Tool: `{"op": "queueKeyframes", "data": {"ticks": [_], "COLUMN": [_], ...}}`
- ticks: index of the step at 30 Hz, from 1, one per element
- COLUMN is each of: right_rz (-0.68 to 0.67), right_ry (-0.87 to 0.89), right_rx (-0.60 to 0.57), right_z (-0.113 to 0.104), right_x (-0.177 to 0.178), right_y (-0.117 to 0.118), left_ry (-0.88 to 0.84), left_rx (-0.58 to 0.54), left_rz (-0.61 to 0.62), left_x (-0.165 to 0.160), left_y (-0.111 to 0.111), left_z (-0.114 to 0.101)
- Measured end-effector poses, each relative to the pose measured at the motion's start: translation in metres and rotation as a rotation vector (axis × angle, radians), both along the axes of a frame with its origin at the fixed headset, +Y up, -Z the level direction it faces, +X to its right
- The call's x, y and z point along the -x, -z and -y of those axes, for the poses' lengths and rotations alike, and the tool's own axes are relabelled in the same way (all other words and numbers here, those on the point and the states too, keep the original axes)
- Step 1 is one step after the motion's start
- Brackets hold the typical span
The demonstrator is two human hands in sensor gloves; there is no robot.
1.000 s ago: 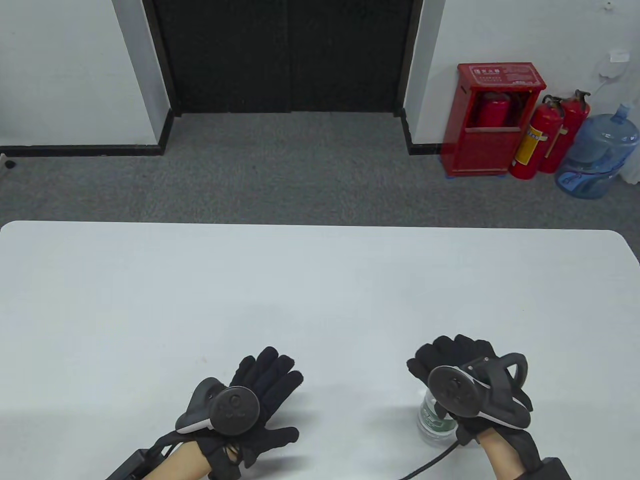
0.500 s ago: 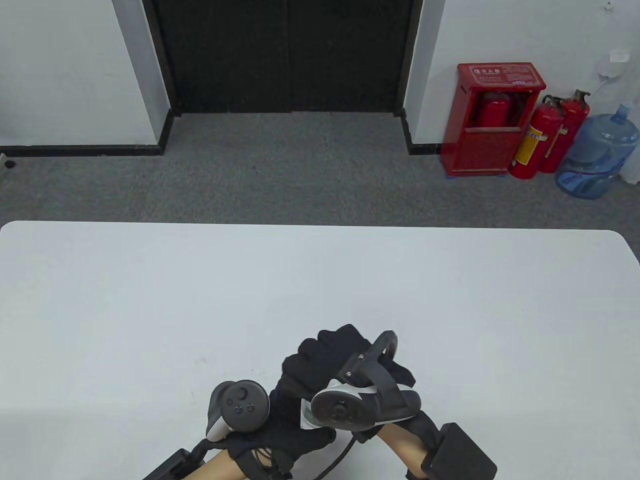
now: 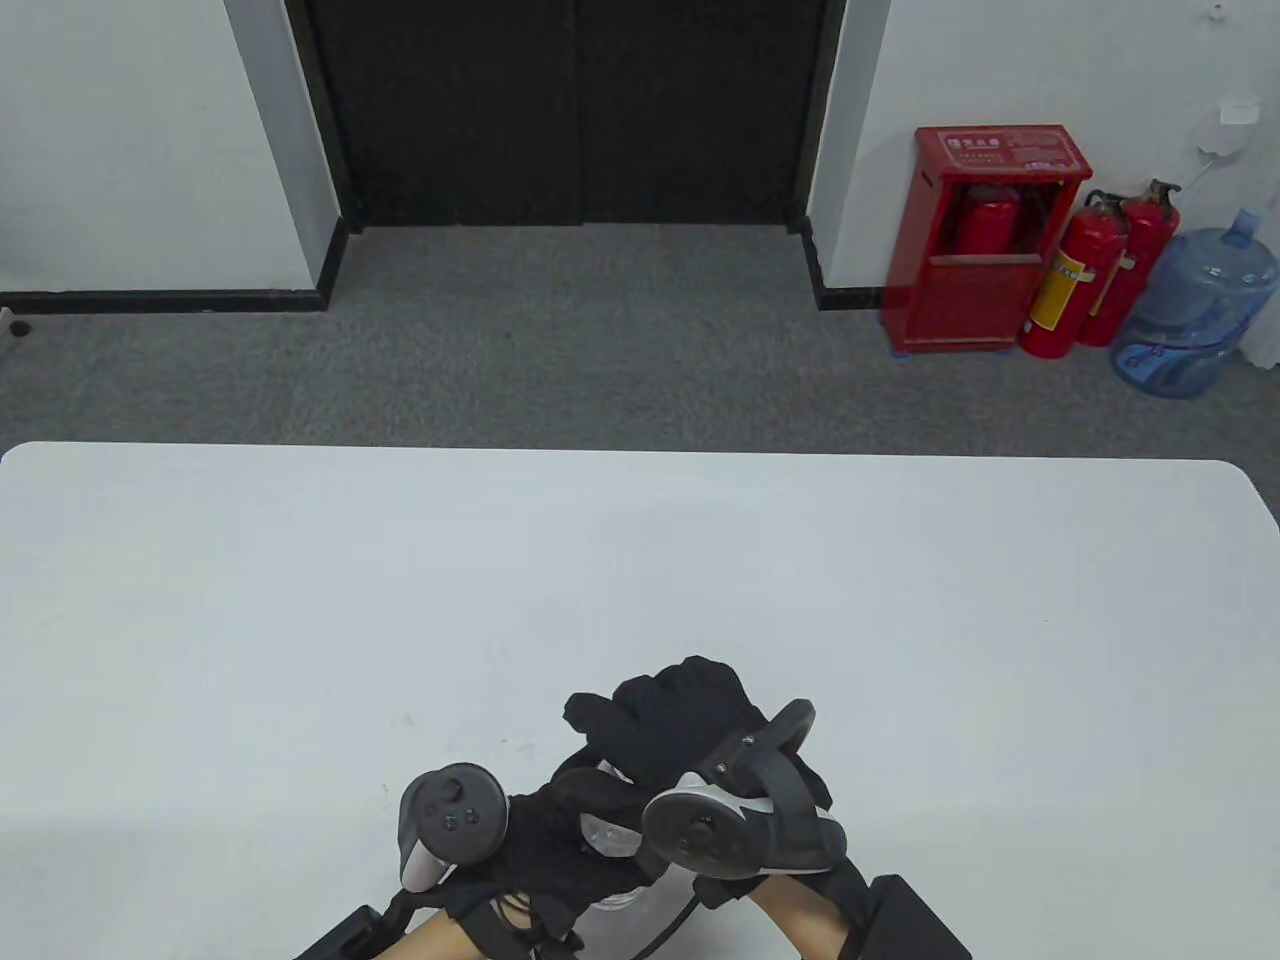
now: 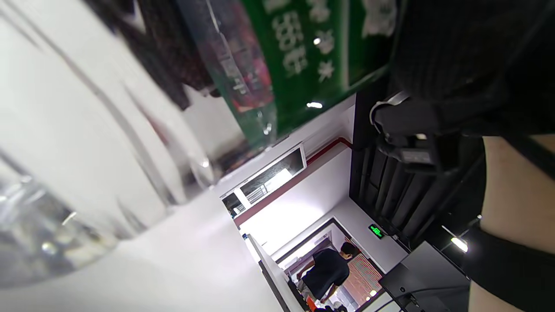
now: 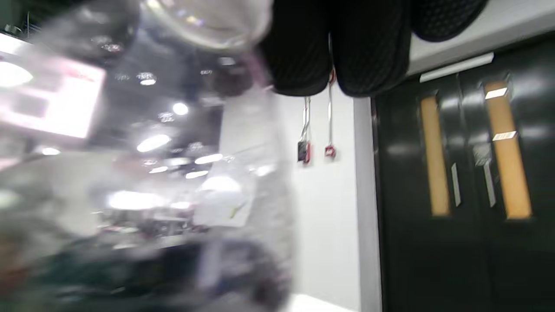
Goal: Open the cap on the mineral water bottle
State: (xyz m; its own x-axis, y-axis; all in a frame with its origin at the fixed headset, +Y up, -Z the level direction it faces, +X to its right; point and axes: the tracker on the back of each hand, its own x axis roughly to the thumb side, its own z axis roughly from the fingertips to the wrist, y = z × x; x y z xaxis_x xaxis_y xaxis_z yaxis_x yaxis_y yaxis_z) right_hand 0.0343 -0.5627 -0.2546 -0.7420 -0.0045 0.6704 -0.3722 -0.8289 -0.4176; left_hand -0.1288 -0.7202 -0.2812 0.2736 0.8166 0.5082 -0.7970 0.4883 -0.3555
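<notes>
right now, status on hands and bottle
Left hand and right hand both wrapped on bottle. Cap hidden under gloves. Nothing in the way.

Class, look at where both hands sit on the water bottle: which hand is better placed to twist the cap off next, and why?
Probably the right hand: in the table view it curls over the top of the bottle, where the cap should be, though the cap is hidden. The left hand wraps the body lower down, suited to steadying.

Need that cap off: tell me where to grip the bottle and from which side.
Grip the bottle around its labelled body with the left hand, coming from the left. The right hand already covers the top, so, probably, only the round body offers a free, steady hold.
</notes>
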Motion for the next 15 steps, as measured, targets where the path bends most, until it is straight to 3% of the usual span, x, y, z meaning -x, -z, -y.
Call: {"op": "queueKeyframes", "data": {"ticks": [3, 6, 13, 15], "right_rz": [0.031, -0.036, -0.135, -0.230], "right_ry": [-0.040, 0.000, -0.035, -0.017], "right_rx": [-0.027, 0.041, 0.048, 0.112], "right_z": [-0.0060, -0.0046, -0.0025, -0.0019], "right_x": [-0.0030, -0.0020, 0.0032, 0.0016], "right_y": [-0.0005, -0.0012, -0.0056, -0.0037], "left_ry": [-0.002, 0.010, 0.036, 0.029], "left_rx": [0.005, -0.020, -0.078, -0.076], "left_rz": [-0.010, -0.004, 0.002, 0.017], "left_x": [-0.0035, -0.0039, -0.0006, -0.0003], "left_y": [-0.0030, -0.0044, -0.0047, -0.0046], "left_z": [-0.0004, -0.0002, -0.0003, -0.0003]}}
